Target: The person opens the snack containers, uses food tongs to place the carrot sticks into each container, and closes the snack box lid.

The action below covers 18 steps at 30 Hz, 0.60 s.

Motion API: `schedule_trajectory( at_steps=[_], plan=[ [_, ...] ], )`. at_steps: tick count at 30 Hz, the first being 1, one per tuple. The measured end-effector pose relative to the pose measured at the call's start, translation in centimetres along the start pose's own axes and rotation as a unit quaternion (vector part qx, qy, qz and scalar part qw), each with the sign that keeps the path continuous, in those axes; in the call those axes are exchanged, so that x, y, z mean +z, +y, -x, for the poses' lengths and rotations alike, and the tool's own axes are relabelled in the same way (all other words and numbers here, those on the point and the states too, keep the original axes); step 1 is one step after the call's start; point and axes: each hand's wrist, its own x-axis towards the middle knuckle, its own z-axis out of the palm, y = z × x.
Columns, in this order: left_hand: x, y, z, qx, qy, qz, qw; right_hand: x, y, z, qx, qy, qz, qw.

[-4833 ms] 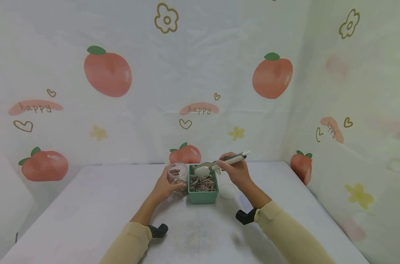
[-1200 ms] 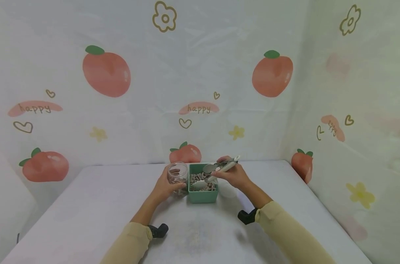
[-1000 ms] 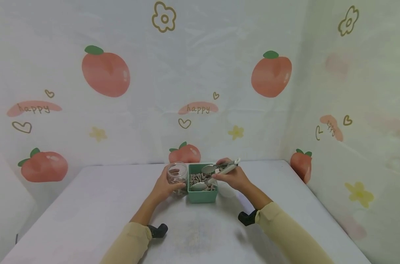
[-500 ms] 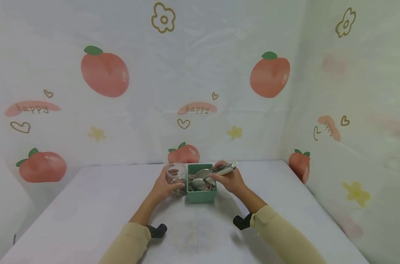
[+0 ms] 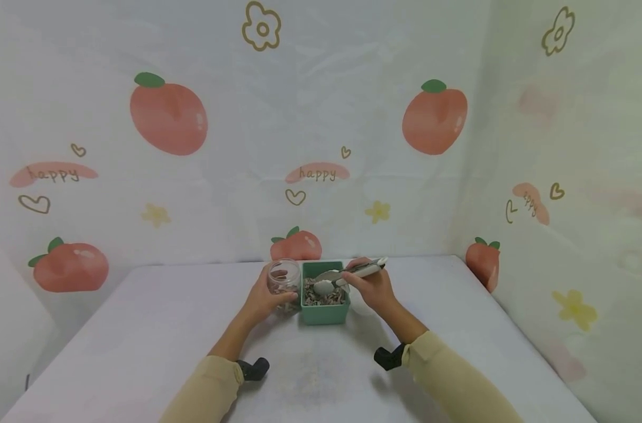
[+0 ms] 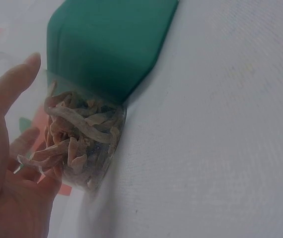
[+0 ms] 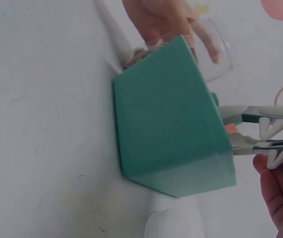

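My left hand (image 5: 260,298) holds a clear jar (image 5: 284,272) against the left side of a green box (image 5: 324,316). In the left wrist view, brownish dried strips (image 6: 82,126) fill the jar's lower part, and the fingers curve round its wall. Similar strips (image 5: 325,298) lie in the green box. My right hand (image 5: 377,290) grips white-and-grey tongs (image 5: 367,269), slanted over the box's right rim. Their scalloped heads (image 5: 324,287) sit inside the box, just above or touching the strips. Whether anything is pinched between the heads, I cannot tell.
A white round thing (image 7: 175,224), perhaps a lid, lies on the table right of the box, partly behind the right hand in the head view. The white table (image 5: 316,376) ends at a printed backdrop (image 5: 231,205) close behind the box.
Over the last second the tongs' heads have come closer together and shifted from the box's front toward its middle. The left hand and the jar stay put.
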Motion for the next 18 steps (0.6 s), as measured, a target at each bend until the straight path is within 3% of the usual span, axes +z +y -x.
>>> schedule_trajectory(
  at_steps=[4, 8, 12, 18],
  plan=[
    [0.0, 0.0, 0.0, -0.001, 0.001, 0.004, 1.0000, -0.3, -0.2, -0.3, 0.019, 0.018, 0.004, 0.9997],
    [0.0, 0.0, -0.1, 0.002, -0.001, 0.009, 1.0000, -0.5, 1.1, -1.2, 0.027, 0.027, -0.018, 0.9991],
    [0.0, -0.1, -0.1, 0.003, -0.002, 0.017, 0.9998, -0.7, 2.2, -2.1, 0.008, 0.037, -0.038, 0.9986],
    [0.0, -0.2, -0.1, 0.005, -0.006, 0.026, 0.9996, -1.1, 1.5, -2.9, -0.034, 0.051, -0.051, 0.9968]
  ],
)
